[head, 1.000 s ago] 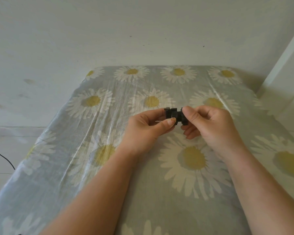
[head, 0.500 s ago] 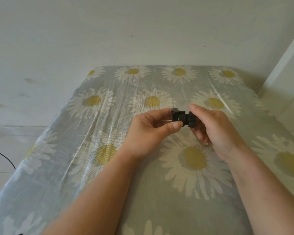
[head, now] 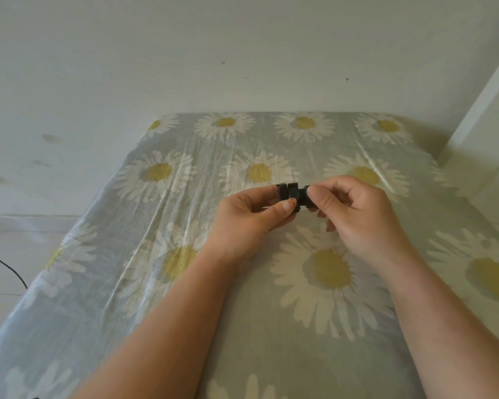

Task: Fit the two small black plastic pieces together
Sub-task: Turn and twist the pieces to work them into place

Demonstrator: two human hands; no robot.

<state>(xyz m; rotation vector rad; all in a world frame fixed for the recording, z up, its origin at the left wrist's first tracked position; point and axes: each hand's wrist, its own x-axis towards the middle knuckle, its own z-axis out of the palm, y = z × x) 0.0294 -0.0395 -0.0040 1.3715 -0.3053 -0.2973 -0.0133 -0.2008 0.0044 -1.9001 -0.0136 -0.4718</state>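
Note:
Two small black plastic pieces are held end to end above the middle of the table. My left hand [head: 249, 213] pinches the left black piece [head: 287, 192] between thumb and fingers. My right hand [head: 357, 210] pinches the right black piece [head: 305, 198], mostly hidden behind its thumb. The two pieces touch each other; I cannot tell whether they are locked together.
The table wears a grey cloth with white and yellow daisies [head: 271, 283] under a clear plastic cover. A white wall [head: 213, 53] closes the far side. A white upright panel [head: 490, 110] stands at the right. A black cable [head: 3, 263] hangs at the left.
Both hands shifted slightly left and upward with the pieces. The right fingers curled in tighter and its thumb now covers more of the right piece.

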